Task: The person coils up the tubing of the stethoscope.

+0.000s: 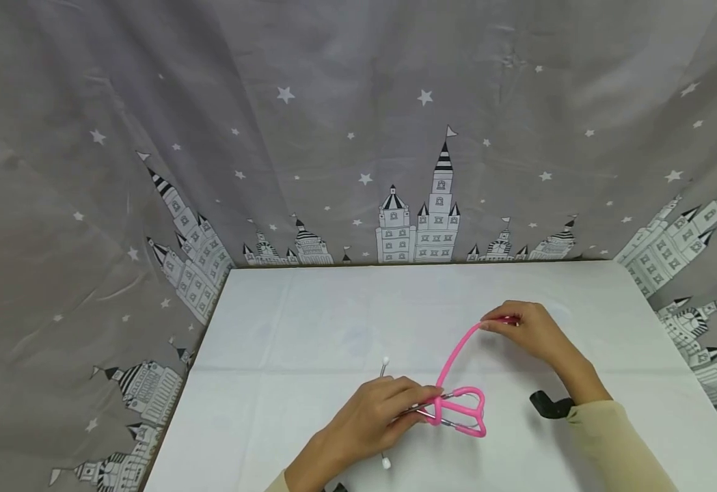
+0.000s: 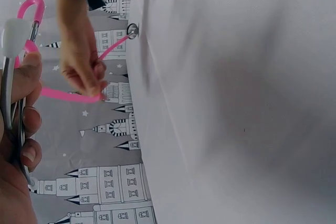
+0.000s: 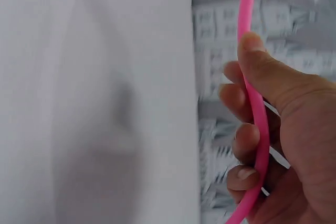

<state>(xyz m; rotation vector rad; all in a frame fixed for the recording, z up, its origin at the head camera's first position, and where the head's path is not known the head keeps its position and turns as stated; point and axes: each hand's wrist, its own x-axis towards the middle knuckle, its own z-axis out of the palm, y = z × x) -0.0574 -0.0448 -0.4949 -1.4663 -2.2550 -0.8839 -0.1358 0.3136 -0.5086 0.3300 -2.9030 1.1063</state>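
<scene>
A pink stethoscope (image 1: 454,354) is held between both hands above the white table. My left hand (image 1: 373,418) pinches its metal ear tubes, where pink tubing is looped around them; part of the grip is hidden behind the fingers. White ear tips (image 1: 385,463) stick out on either side of that hand. Up and to the right, my right hand (image 1: 527,331) grips the pink tubing (image 3: 256,103) between thumb and fingers. A stretch of tubing runs slightly curved from one hand to the other. Past the right hand, the round metal chest piece (image 2: 133,31) hangs at the tube's end in the left wrist view.
The white tabletop (image 1: 272,328) lies beneath both hands. A grey cloth (image 1: 333,157) printed with castles and stars rises behind it and along both sides. A black wrist mount (image 1: 550,404) juts from the right wrist.
</scene>
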